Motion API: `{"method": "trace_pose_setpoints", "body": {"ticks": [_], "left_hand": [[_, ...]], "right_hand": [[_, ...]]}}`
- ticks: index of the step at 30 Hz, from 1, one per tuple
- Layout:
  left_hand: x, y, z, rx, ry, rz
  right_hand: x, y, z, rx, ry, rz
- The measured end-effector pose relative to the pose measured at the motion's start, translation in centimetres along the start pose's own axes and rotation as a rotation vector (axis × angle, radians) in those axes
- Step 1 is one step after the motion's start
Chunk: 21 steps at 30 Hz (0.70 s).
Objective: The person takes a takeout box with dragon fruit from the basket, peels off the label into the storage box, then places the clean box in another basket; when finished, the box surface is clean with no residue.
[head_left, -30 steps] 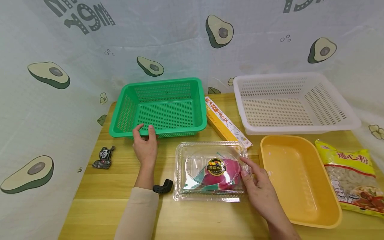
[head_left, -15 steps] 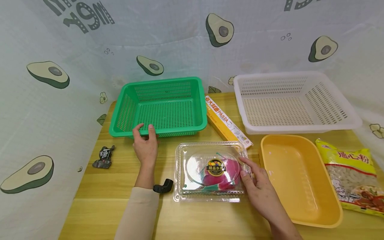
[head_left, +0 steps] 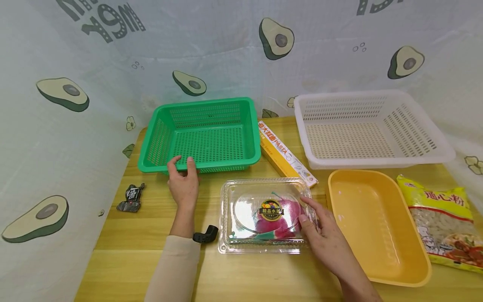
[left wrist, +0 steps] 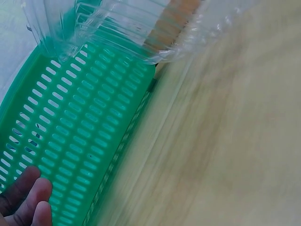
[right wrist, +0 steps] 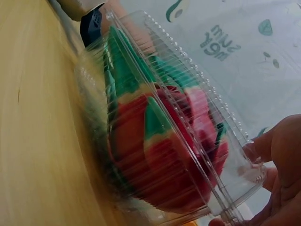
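Observation:
A clear plastic clamshell box (head_left: pixel 241 201) with a black and gold label lies on the table in the middle of the head view. Inside it is a red dragon fruit (right wrist: pixel 164 150) with green-tipped scales. My right hand (head_left: pixel 330 239) grips the box's right side, thumb on the lid's edge; the right wrist view has its fingers at the rim. At the front rim of a green basket (head_left: pixel 203 167), my left hand (head_left: pixel 183 184) has its thumb and forefinger spread at the rim. In the left wrist view its loosely bent fingers (left wrist: pixel 40 190) are beside the basket's perforated wall.
A pasta box (head_left: pixel 284 155) lies behind the clamshell, between the green basket and a white basket (head_left: pixel 377 162). An orange-yellow tub (head_left: pixel 377 235) stands at right, beside a yellow bag of macaroni (head_left: pixel 445 222). At left lies a small black packet (head_left: pixel 131 198).
My right thumb has shifted slightly left along the edge of the clamshell's lid. The left hand, the box and the baskets stay in place.

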<state>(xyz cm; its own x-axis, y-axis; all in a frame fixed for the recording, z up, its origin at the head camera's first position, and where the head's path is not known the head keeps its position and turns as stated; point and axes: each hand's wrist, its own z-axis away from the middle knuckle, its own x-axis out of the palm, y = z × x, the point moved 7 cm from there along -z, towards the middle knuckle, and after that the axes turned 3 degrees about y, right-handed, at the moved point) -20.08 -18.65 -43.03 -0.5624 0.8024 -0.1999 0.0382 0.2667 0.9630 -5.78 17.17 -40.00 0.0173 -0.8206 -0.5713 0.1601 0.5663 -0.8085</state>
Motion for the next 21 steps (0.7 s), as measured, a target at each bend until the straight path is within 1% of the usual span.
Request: {"method": "trace_pose_setpoints", "body": {"ticks": [3, 9, 12, 16, 18, 21], "left_hand": [[-0.1, 0.0, 0.0, -0.005, -0.011, -0.016], [-0.4, 0.2, 0.0, -0.013, -0.058, -0.084], [-0.6, 0.2, -0.1, -0.022, -0.090, -0.134], [-0.9, 0.3, 0.0, -0.030, -0.140, -0.215], [-1.0, 0.6, 0.2, -0.012, -0.168, -0.256], [-1.2, 1.3, 0.8, 0.034, -0.199, -0.303]], "right_hand": [[-0.5, -0.4, -0.1, -0.044, 0.015, 0.002], [-2.5, -2.0, -0.8, -0.207, 0.065, 0.010], [-3.7, -2.8, -1.2, -0.270, 0.088, 0.018], [-5.1, -3.8, -2.0, -0.338, 0.110, 0.063], [-5.5, -4.2, -2.3, -0.365, 0.118, 0.083], [-6.0, -4.6, -2.7, -0.404, 0.131, 0.096]]}}
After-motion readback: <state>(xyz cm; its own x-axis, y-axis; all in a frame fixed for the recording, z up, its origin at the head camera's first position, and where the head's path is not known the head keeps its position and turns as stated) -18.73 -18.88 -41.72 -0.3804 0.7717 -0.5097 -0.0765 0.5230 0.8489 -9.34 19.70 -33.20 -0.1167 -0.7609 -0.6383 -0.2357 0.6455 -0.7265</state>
